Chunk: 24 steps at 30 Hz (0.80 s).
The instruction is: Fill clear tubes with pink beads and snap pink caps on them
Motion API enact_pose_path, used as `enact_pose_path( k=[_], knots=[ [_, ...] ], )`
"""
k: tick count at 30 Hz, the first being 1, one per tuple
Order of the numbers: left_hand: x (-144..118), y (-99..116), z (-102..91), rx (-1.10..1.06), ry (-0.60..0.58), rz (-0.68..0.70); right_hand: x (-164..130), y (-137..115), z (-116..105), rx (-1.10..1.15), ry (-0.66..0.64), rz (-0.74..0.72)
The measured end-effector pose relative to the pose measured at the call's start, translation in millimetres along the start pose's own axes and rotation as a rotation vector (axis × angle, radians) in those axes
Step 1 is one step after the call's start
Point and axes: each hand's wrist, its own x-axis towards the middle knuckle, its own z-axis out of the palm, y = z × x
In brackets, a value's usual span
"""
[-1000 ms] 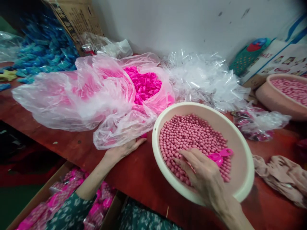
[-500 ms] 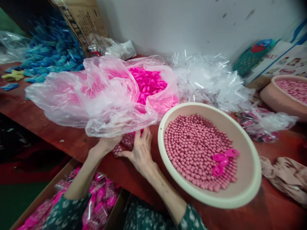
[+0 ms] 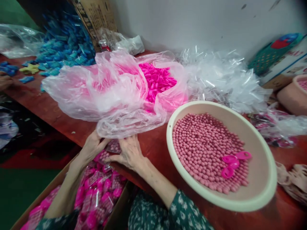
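Small clear packets of pink beads (image 3: 113, 146) lie between my hands at the table's front edge. My left hand (image 3: 92, 146) cups them from the left, its fingers partly hidden under the edge of a big plastic bag (image 3: 120, 124). From the right, my right hand (image 3: 130, 151) presses round the same packets, thumb reaching across toward the left hand. Just below stands a cardboard box (image 3: 55, 174) filled with pink bead packets. Pink plastic pieces (image 3: 157, 81) show through the bag's opening.
A cream basin (image 3: 260, 191) of pink beads, with several pink rings on top, stands right. Behind it lie clear empty bags (image 3: 220, 76). Blue packets (image 3: 67, 44) are heaped back left, near another person's hand (image 3: 5, 80). A carton (image 3: 98, 19) stands behind.
Both hands have drawn the bead packets toward the table's front edge, above the box. The view has swung left, and another person's hand now shows at the left edge.
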Motion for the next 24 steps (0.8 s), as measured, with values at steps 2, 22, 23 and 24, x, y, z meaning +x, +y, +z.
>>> enact_pose_path(
  k=[2,22,23,24],
  knots=[
    [-28.9,-1.2,-10.3,0.018,0.052,-0.051,-4.9,-16.6,13.2,-0.019,-0.049,-0.043],
    [-150.9,-63.0,61.7,0.29,0.393,-0.526,-65.7,-32.5,33.5,0.126,-0.075,-0.067],
    [-148.0,-64.7,66.7,0.308,0.351,-0.489,-69.0,-33.8,38.2,0.114,-0.095,-0.09],
    [-145.0,-66.2,72.0,0.325,0.294,-0.445,-71.4,-34.4,42.2,0.104,-0.109,-0.105]
  ],
)
